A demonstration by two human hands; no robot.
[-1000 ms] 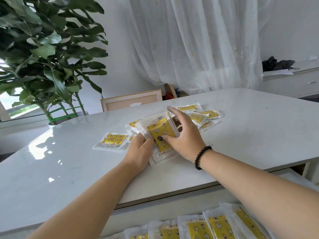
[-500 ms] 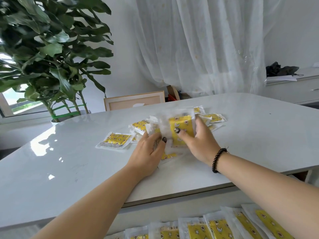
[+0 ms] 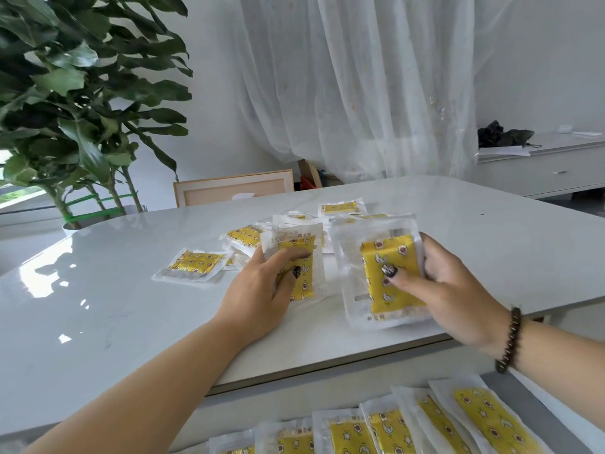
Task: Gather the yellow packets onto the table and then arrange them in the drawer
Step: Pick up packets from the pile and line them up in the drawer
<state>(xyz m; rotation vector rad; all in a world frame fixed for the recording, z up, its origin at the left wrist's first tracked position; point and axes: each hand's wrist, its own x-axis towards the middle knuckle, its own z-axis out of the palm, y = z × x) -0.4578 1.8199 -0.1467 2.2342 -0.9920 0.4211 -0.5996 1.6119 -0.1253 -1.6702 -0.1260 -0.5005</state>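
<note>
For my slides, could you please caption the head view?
Each hand, left and right, holds yellow packets above the table.

R hand (image 3: pixel 458 290) pulled stack (image 3: pixel 389 276) rightward, off table | L hand (image 3: pixel 262 290) now holds separate packet (image 3: pixel 299 257)

Clear plastic packets (image 3: pixel 389 273) showing bright yellow pads dotted with white moons, stars and brown blossoms; glossy white marble-look tabletop (image 3: pixel 131 306); dark beaded bracelet (image 3: pixel 509 342); deep green leafy plant (image 3: pixel 82 93).
</note>
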